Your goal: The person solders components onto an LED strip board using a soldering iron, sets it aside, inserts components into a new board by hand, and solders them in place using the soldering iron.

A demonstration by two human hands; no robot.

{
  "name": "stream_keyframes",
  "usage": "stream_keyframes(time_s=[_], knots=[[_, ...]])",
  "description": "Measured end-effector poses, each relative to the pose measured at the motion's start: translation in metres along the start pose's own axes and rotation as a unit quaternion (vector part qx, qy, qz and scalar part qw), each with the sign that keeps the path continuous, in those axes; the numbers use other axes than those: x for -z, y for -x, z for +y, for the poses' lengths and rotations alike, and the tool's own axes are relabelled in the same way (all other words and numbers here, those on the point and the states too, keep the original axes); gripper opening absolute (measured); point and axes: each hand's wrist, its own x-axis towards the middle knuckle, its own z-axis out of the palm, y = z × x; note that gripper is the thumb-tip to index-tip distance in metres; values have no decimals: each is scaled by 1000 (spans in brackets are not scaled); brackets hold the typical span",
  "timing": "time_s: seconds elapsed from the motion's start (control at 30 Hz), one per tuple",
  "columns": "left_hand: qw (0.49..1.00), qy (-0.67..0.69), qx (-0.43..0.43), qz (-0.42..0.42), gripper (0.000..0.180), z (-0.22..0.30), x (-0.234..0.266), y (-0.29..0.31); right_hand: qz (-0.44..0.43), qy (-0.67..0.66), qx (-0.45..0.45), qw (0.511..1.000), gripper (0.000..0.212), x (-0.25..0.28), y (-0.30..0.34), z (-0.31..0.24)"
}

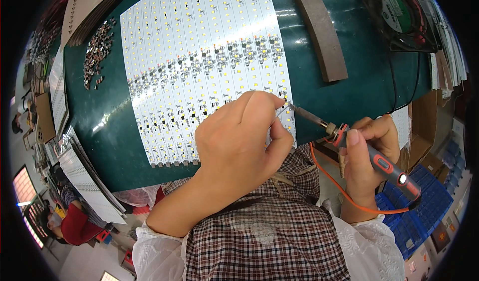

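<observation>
A white panel of LED circuit boards (pixel 199 31), with rows of small yellow chips and dark parts, lies on a green tabletop. Over its lower right part is my left hand (pixel 242 131), fingers closed in a pinch. A thin silvery wire (pixel 282 112) shows at those fingertips, close to the board; most of it is hidden. My right hand (pixel 371 149) grips a soldering iron (pixel 381 161) with a grey and red handle and an orange cord. Its tip meets or nearly touches the panel's right edge, beside my left fingertips.
Small loose components (pixel 99 49) lie heaped left of the panel. A long brownish bar (pixel 319 31) rests to its right, and a black fan (pixel 399 14) stands at the far right corner. Blue crates (pixel 416 206) are below right. Another person in red (pixel 80 226) is at the left.
</observation>
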Motion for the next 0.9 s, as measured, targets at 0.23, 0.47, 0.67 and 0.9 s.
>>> stream_keyframes(time_s=[0.23,0.47,0.67,0.9], knots=[[1000,-1,-2,-1,17,-1,-1,1,17,11,-7,1000,20,-1,0,0],[1000,9,-3,-2,16,-1,-1,1,14,1,-6,1000,20,0,2,0],[1000,6,-9,6,17,-2,-3,1,13,-5,-12,1000,20,-2,3,-3],[1000,-3,-5,-5,17,-2,-2,1,24,11,6,1000,19,0,3,1]])
